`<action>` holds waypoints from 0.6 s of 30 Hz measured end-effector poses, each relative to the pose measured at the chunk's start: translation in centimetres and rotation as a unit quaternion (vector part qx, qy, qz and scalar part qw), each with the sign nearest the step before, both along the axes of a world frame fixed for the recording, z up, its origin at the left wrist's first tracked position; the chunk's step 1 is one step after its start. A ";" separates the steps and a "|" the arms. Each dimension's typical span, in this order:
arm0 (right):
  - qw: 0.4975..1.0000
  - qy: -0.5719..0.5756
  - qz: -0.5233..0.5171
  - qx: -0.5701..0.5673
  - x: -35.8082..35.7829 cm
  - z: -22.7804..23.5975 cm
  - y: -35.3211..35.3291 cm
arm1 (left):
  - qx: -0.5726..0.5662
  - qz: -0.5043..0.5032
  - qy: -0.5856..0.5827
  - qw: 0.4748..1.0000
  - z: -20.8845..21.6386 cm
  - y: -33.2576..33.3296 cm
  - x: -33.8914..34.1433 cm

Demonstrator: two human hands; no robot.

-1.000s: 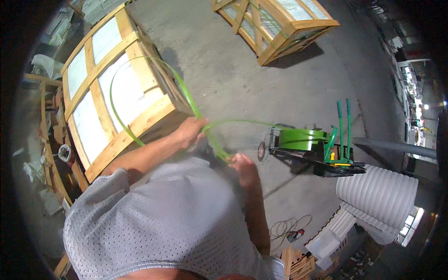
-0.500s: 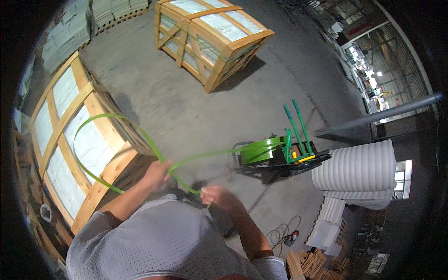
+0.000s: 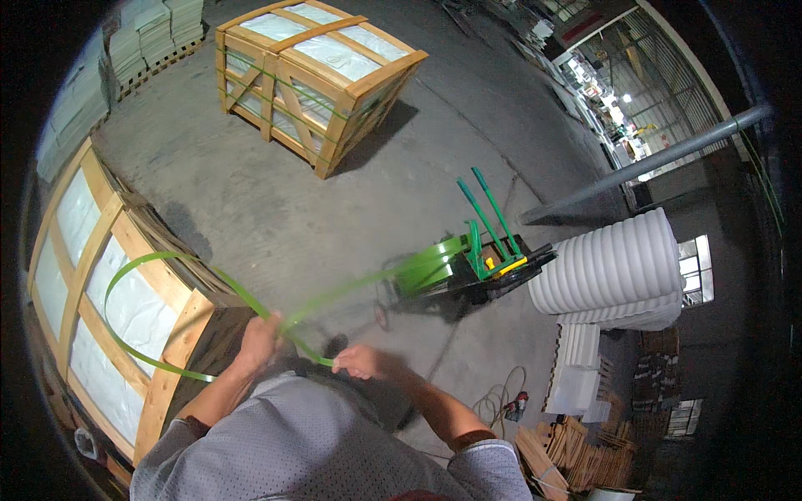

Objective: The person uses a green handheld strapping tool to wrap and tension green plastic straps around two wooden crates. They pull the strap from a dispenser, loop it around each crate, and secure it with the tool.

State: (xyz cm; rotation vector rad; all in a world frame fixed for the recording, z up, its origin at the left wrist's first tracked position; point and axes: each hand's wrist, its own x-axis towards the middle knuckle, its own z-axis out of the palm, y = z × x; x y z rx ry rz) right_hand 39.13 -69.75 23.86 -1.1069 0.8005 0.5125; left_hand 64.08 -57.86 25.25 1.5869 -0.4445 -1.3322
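A length of green strapping band (image 3: 242, 292) runs through both of my hands. My left hand (image 3: 263, 341) is closed round it beside the near wooden crate (image 3: 159, 409), and a wide loop of the band curves over that crate's top. To the right, my right hand (image 3: 361, 361) pinches the band near an end. A blurred stretch of band leads from my left hand to the green coil (image 3: 426, 271) on a wheeled strapping cart. Two long-handled green tools (image 3: 501, 213) stand up from the cart, next to something yellow.
Ahead stands another slatted crate (image 3: 267, 100) with green bands round it. At right are a ribbed white foam roll (image 3: 606, 263) and a slanting grey pole (image 3: 652, 167). A red tool (image 3: 516, 407) with a cord lies near wood pieces (image 3: 576, 455). Stacked slabs (image 3: 150, 42) fill the far left.
My view has turned, so the crates and cart sit further left. Both hands keep hold of the band; the stretch leading to the coil has become more blurred.
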 end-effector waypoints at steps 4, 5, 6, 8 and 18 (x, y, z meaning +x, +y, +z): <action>0.994 -0.039 0.004 -0.098 0.6 -0.8 2.4 | -0.019 -0.038 -0.067 0.997 0.1 0.9 -1.1; 0.995 -0.019 -0.003 -0.096 0.9 -1.1 2.4 | -0.032 -0.029 -0.060 0.997 0.2 1.0 -1.0; 0.997 0.017 0.005 -0.079 1.1 -1.2 2.3 | -0.026 -0.009 -0.056 0.998 0.2 0.9 -0.8; 0.999 -0.006 -0.041 -0.006 0.9 -1.3 1.8 | 0.002 0.027 -0.034 0.999 0.4 1.1 -0.3; 0.999 -0.021 -0.010 0.039 -3.8 -0.9 1.9 | 0.008 0.011 0.023 1.000 0.5 0.3 -0.4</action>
